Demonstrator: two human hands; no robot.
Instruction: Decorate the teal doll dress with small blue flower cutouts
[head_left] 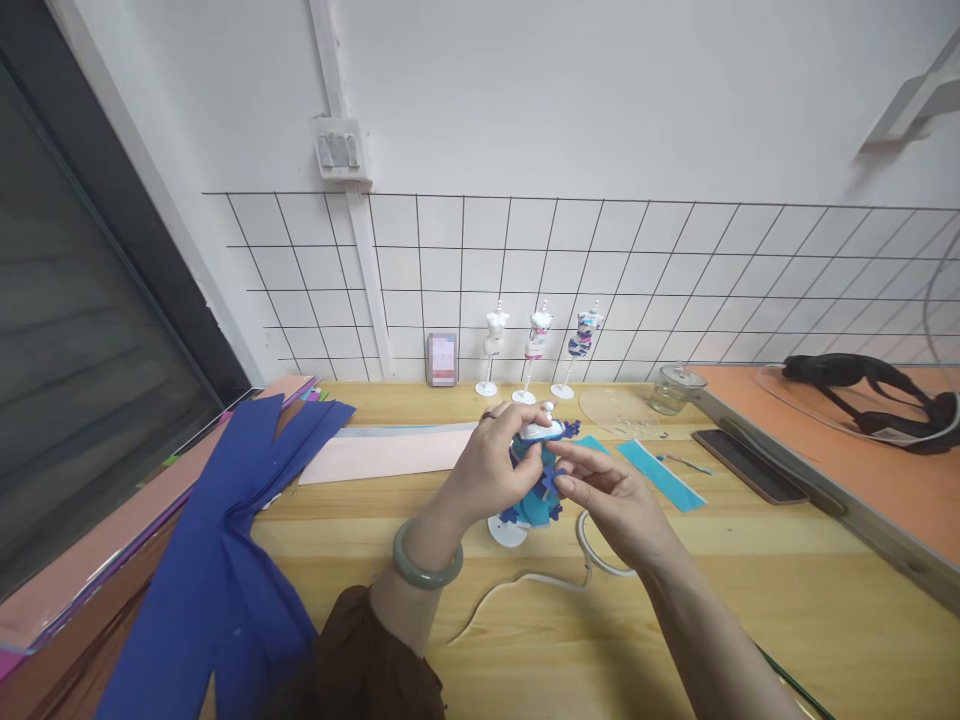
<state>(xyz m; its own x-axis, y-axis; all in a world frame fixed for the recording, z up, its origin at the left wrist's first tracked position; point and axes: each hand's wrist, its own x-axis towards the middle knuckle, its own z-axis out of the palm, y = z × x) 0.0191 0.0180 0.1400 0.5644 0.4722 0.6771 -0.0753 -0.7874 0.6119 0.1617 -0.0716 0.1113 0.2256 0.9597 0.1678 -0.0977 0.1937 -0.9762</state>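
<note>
A miniature dress form (541, 431) stands on its round white base near the middle of the table, dressed in a turquoise skirt (535, 508) with dark blue flower-shaped pieces. My left hand (491, 465), with a jade-green bangle at its wrist, is closed round the upper part of the form and hides its left side. My right hand (611, 495) pinches a dark blue flower piece (551, 480) against the front of the dress. Whether that flower is fixed there I cannot tell. Strips of turquoise material (664, 474) lie just beyond my right hand.
Three other small dress forms (540, 335) stand at the back, beside a phone-like screen (442, 360). Blue cloth (217, 510) and pale pink strips (390, 452) lie left. A glass jar (673, 390), dark phone (750, 466) and white cord (525, 578) lie about.
</note>
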